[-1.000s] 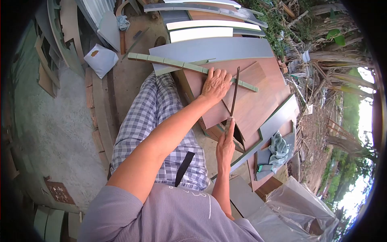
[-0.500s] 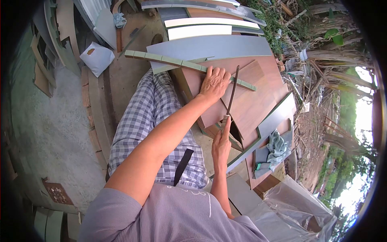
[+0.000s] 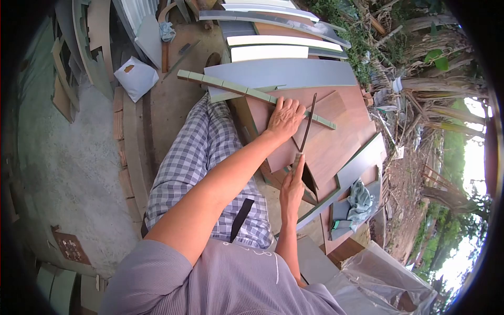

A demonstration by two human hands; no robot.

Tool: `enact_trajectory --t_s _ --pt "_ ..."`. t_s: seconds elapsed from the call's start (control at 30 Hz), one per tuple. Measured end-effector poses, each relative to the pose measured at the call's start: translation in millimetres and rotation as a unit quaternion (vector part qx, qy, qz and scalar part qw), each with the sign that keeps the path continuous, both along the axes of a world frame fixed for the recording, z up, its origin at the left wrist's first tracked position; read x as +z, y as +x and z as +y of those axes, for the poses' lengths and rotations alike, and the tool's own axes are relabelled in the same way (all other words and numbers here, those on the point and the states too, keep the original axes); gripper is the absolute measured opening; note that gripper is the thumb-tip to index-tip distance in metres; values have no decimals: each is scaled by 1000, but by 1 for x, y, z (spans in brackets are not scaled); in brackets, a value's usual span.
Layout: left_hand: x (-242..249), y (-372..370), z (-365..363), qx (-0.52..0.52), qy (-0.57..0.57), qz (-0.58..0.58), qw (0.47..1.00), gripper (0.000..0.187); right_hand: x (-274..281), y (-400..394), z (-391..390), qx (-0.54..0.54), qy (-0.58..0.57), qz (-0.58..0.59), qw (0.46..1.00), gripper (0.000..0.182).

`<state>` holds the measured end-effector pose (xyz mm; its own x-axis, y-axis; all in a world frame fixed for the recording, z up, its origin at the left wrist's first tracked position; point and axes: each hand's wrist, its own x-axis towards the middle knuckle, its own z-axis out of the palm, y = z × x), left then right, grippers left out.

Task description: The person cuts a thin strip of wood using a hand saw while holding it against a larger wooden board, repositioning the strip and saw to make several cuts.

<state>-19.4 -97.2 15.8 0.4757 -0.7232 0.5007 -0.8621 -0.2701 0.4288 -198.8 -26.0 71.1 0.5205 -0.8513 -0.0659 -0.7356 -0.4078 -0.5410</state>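
My left hand point(image 3: 286, 118) grips a long green strip point(image 3: 226, 85) marked with cross lines, its fingers curled over the strip near the right part. The strip lies slantwise across a brown wooden board surface point(image 3: 333, 149), with its left end sticking out past the edge. My right hand point(image 3: 292, 191) is closed round the handle of a thin, dark, narrow blade point(image 3: 308, 123), index finger stretched along the handle. The blade points away from me and crosses the strip just right of my left hand. Whether it touches the strip I cannot tell.
Grey and white curved panels point(image 3: 283, 72) lie beyond the strip. To the right are a grey angled piece point(image 3: 358, 160) and a crumpled blue-green cloth point(image 3: 360, 201). Clear plastic sheeting point(image 3: 383, 278) covers something at lower right. A white bag point(image 3: 136, 79) stands on the floor at left.
The whole view has shifted slightly, so things appear lower and mostly further right. The blade has tilted a little against the strip, and my right hand has moved slightly towards me.
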Motion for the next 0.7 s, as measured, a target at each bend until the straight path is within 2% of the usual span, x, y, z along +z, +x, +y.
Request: enact_trajectory --t_s 0.03,0.07,0.33,0.47,0.57,0.63,0.7 --pt "-1 -1 0 3 -6 -8 1000 20 0 -4 8 -23 26 32 999 61" --pt "-2 0 -2 0 8 0 1000 19 -4 -8 9 -9 7 -1 1000 62" --pt "2 1 2 0 -16 2 1000 19 6 39 -49 17 -8 -28 999 58" --pt "3 1 1 -4 -9 5 1000 19 6 25 -27 -4 16 -28 999 58" --pt "0 1 0 -1 -11 -3 1000 19 -2 -3 0 11 -27 -34 999 59" --pt "-2 -1 0 -6 -13 -5 1000 19 -2 -14 9 -26 39 15 999 63" --pt "1 0 0 1 -1 -1 1000 19 1 -7 -5 -16 33 3 999 62"
